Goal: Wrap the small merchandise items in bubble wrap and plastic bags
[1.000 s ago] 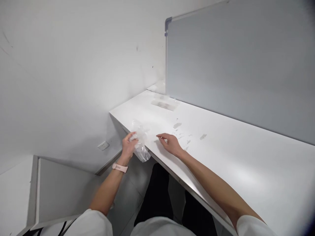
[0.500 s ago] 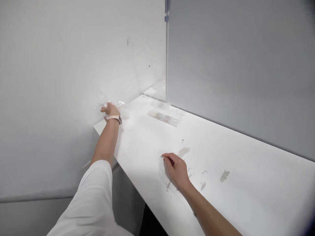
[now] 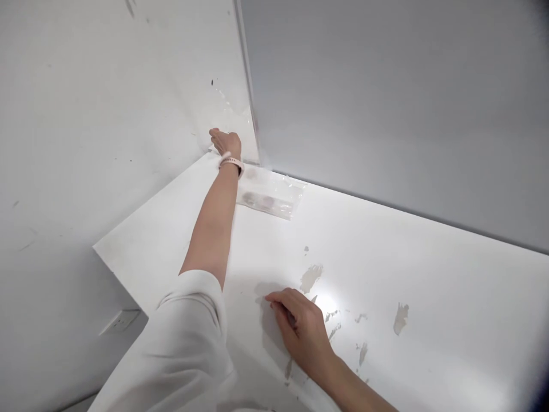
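My left hand [image 3: 226, 142] is stretched out to the far corner of the white table [image 3: 429, 274], where the wall meets the edge of a grey whiteboard [image 3: 386, 103]. A crumpled clear plastic bag [image 3: 235, 111] shows faintly at its fingers, which are mostly hidden behind the hand. A pink watch strap is on that wrist. My right hand [image 3: 302, 332] rests palm down on the table near me, fingers loosely curled, with nothing seen in it. A flat clear bag [image 3: 270, 197] with dark round pieces inside lies on the table just right of my left forearm.
The table top has several chipped patches [image 3: 311, 277] around my right hand. Its left edge [image 3: 128, 269] drops off beside a white wall with a socket [image 3: 120, 321] low down. The whiteboard stands along the table's back.
My left hand has carried the clear bag from the table's near left edge up to the far corner. My view has moved closer and further left. The right hand stayed on the table.
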Action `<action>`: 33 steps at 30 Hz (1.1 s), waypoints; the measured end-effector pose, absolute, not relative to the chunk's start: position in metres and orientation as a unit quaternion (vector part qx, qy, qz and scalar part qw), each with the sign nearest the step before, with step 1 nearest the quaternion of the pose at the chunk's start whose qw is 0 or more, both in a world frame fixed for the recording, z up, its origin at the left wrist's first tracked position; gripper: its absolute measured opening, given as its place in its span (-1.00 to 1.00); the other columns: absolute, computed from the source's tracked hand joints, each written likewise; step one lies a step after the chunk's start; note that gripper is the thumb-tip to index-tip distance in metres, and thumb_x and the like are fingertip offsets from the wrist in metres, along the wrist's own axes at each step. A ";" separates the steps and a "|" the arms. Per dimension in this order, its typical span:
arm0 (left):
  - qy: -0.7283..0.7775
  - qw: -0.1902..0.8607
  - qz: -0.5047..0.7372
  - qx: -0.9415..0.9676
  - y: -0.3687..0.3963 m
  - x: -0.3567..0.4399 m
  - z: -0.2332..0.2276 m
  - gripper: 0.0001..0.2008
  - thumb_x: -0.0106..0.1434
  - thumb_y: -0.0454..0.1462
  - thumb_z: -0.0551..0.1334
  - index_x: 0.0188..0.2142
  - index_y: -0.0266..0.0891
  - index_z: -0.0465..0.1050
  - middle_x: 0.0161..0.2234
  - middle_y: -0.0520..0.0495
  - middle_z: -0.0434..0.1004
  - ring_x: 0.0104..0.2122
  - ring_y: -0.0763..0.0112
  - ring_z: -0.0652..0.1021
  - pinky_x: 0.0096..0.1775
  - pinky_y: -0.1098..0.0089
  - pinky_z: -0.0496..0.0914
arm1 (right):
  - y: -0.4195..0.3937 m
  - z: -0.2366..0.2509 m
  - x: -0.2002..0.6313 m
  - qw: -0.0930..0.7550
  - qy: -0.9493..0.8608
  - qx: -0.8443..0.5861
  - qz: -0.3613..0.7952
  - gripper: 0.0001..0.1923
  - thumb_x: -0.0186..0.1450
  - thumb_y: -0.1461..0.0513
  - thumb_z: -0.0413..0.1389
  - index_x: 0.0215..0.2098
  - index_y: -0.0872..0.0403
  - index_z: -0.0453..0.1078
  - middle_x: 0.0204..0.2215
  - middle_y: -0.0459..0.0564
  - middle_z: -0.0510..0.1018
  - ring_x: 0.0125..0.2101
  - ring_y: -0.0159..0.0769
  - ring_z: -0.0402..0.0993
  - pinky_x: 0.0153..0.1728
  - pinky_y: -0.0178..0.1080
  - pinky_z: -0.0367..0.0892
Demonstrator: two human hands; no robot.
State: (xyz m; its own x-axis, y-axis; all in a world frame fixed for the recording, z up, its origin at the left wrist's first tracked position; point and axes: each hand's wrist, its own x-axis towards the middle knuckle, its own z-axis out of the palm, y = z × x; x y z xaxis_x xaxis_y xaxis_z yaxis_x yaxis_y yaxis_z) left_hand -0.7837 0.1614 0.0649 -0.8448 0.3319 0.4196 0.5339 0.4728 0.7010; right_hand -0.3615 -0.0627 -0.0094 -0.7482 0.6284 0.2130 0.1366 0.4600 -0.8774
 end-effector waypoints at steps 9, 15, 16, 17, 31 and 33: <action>-0.888 -0.048 -0.158 -0.428 0.085 -0.691 0.009 -0.47 0.36 0.05 -0.02 0.25 0.04 0.27 0.38 -0.03 0.14 0.39 0.00 0.04 0.29 -0.30 -0.16 | -0.065 -0.007 -0.358 0.236 -0.801 -0.253 0.489 -0.71 0.38 0.28 -0.05 -0.18 -0.01 0.53 -0.42 -0.10 0.58 -0.47 -0.34 0.44 -0.44 -0.27 0.31; -0.878 -0.059 -0.143 -0.453 0.049 -0.642 0.004 -0.42 0.35 0.08 -0.06 0.30 0.07 0.19 0.39 -0.01 0.08 0.39 0.00 0.03 0.30 -0.32 -0.19 | -0.062 -0.007 -0.360 0.275 -0.804 -0.232 0.474 -0.73 0.33 0.31 -0.01 -0.23 0.00 0.54 -0.36 -0.10 0.64 -0.48 -0.34 0.49 -0.43 -0.26 0.36; -0.876 -0.061 -0.142 -0.458 0.041 -0.629 0.002 -0.42 0.35 0.08 -0.07 0.31 0.07 0.18 0.40 -0.01 0.06 0.40 0.00 0.02 0.30 -0.30 -0.18 | -0.065 -0.007 -0.359 0.300 -0.808 -0.215 0.459 -0.74 0.34 0.31 -0.02 -0.22 0.01 0.53 -0.37 -0.08 0.64 -0.47 -0.34 0.50 -0.43 -0.26 0.37; -0.873 -0.063 -0.140 -0.464 0.033 -0.614 0.001 -0.42 0.36 0.08 -0.07 0.31 0.07 0.17 0.41 0.00 0.05 0.40 0.00 0.01 0.31 -0.29 -0.18 | -0.070 -0.006 -0.356 0.331 -0.815 -0.193 0.435 -0.73 0.35 0.31 -0.03 -0.20 0.02 0.52 -0.38 -0.06 0.64 -0.45 -0.33 0.51 -0.42 -0.26 0.37; -0.702 -0.124 -0.136 -0.688 -0.002 -0.337 0.002 -0.45 0.37 0.03 0.01 0.29 -0.03 0.22 0.40 -0.04 0.09 0.40 0.01 0.02 0.34 -0.19 -0.22 | -0.068 -0.018 -0.052 0.544 -0.600 -0.549 0.204 -0.75 0.32 0.20 0.06 -0.12 0.05 0.52 -0.35 -0.03 0.61 -0.49 -0.36 0.47 -0.49 -0.28 0.39; -0.636 -0.137 -0.130 -0.748 -0.001 -0.296 0.005 -0.46 0.35 0.03 0.05 0.26 -0.05 0.26 0.37 -0.05 0.16 0.39 0.05 0.07 0.36 -0.14 -0.20 | -0.047 -0.019 -0.020 0.557 -0.515 -0.602 0.248 -0.72 0.29 0.18 0.04 -0.12 0.08 0.50 -0.36 -0.04 0.58 -0.49 -0.38 0.45 -0.42 -0.29 0.39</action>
State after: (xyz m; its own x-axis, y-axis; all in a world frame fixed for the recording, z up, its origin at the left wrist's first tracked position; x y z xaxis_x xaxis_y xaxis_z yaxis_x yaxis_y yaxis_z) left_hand -0.2961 -0.0014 0.0052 0.1563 0.9875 0.0192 0.9164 -0.1523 0.3701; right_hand -0.0198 -0.0474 -0.0185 0.3467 0.8970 0.2743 0.3430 0.1509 -0.9271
